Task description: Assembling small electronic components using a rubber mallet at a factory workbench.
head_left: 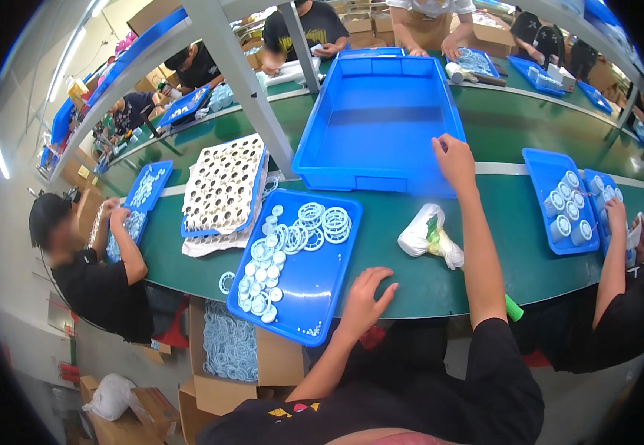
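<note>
Here the right hand (453,162) is raised at the near right side of the large blue bin (374,137), fingers curled; whether anything is gripped cannot be told. The left hand (365,298) is held beside the shallow blue tray (314,282), fingers loosely parted; pale-blue rings (326,226) are piled in that tray.

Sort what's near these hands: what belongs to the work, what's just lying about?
Probably work:
blue tray, beside left hand
pale-blue rings
pale-blue discs
large blue bin, by right hand

Apparently lying about:
white bag
green object
</note>
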Demonstrator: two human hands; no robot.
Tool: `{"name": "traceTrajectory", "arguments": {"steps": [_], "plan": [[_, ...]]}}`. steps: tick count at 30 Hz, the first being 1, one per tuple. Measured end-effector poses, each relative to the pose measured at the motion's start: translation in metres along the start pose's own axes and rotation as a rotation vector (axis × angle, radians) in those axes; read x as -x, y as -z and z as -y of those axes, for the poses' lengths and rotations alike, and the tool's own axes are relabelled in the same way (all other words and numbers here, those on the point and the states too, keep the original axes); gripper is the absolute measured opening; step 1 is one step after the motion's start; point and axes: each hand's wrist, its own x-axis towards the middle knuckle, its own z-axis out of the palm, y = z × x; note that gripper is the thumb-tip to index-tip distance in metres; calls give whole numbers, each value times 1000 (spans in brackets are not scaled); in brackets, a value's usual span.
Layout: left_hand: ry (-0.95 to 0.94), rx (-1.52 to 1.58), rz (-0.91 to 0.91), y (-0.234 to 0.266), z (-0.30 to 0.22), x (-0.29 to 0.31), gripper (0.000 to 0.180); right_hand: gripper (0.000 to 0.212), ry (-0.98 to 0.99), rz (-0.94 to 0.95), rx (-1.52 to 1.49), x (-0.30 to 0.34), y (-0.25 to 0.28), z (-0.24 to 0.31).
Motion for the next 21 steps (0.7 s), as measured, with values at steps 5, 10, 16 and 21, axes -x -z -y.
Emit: {"name": "traceTrajectory", "arguments": {"steps": [5,10,16,21], "plan": [[27,18,-2,-1,2,0,26,35,-2,19,27,-1,1,-1],[-5,11,-3,1,6,5,26,35,-12,29,50,3,-1,7],[-26,13,49,-2,1,3,27,31,41,-61,-76,3,9,-6],[-14,10,27,1,-2,0,25,22,221,-365,-107,1,1,-2]]}}
